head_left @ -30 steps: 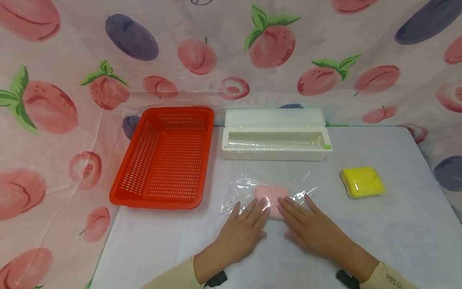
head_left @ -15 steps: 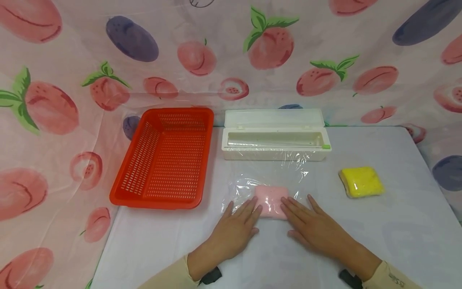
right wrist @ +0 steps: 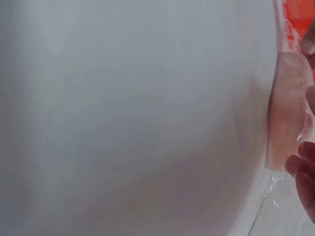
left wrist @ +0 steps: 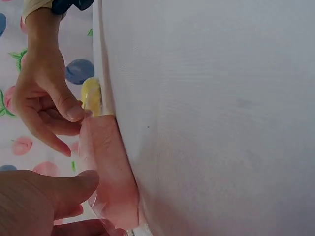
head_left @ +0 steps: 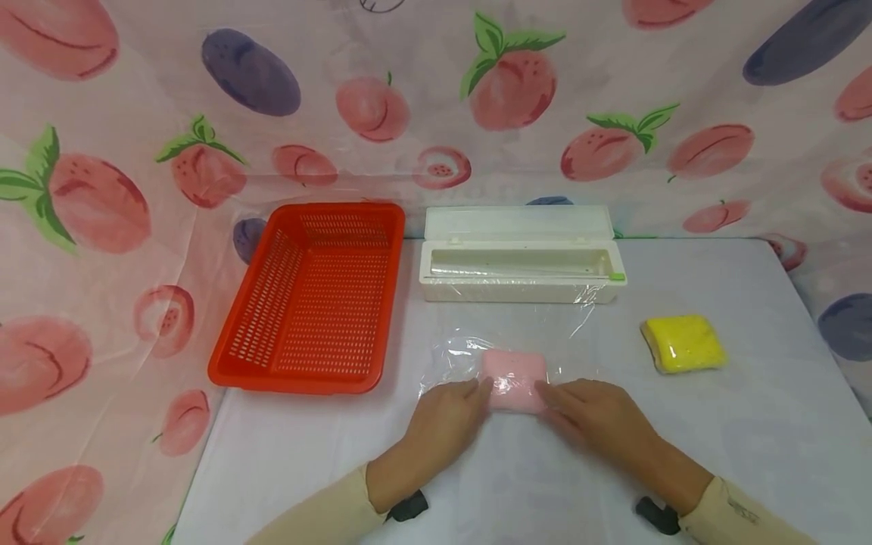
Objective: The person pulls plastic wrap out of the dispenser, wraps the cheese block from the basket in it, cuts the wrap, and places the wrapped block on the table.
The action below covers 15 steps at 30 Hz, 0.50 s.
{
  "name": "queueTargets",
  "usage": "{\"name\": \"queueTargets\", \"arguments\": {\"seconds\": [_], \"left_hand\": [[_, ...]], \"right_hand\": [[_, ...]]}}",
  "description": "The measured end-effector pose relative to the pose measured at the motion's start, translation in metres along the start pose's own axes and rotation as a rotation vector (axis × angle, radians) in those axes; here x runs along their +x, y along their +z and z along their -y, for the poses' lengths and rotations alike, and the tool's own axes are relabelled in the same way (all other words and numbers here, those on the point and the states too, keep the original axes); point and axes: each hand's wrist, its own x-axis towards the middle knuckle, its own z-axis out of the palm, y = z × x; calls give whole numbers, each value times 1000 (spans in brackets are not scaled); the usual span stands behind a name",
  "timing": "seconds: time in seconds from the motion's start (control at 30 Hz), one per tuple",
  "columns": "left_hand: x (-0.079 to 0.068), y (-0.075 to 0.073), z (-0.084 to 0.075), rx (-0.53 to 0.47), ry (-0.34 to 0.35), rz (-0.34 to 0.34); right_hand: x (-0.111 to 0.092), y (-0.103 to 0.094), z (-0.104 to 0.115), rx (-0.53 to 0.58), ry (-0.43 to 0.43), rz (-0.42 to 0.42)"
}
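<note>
Red basket (head_left: pixel 313 325), slatted and rectangular: beyond the left hand (head_left: pixel 444 422) and to its left, well apart. Left hand: fingers curled at the near-left part of the pink block, thumb over its edge, holding that end between thumb and fingers, probably with film caught in the grip. Clear film (head_left: pixel 455 354): beside and beyond the left hand, wrinkled, glinting, spread about the block and toward the box. Pink block (head_left: pixel 514 372), rounded rectangle: between the two hands, touching both, film across its top; apparently light and slightly soft, so a hard squeeze could dent it, and slick where covered. Best held by its two short ends, evenly; the film looks thin, clingy and easily torn, better taken with fingertips near its margin. White box (head_left: pixel 521 291), long, lid raised: beyond both hands, opposite the gap between them. Right hand (head_left: pixel 602 420): fingers bent at the block's right end, thumb and fingertips seemingly pinching film at the corner. Yellow packet (head_left: pixel 685 345), shiny, pillow-shaped: beyond the right hand and to its right, untouched.
</note>
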Motion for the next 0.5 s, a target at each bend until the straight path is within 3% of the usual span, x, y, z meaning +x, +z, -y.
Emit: {"name": "queueTargets", "arguments": {"seconds": [0.3,0.5], "left_hand": [[6,8,0,-198,-26,27],[9,8,-1,-197,-37,40]], "right_hand": [[7,10,6,13,14,27],[8,13,8,-17,17,39]]}}
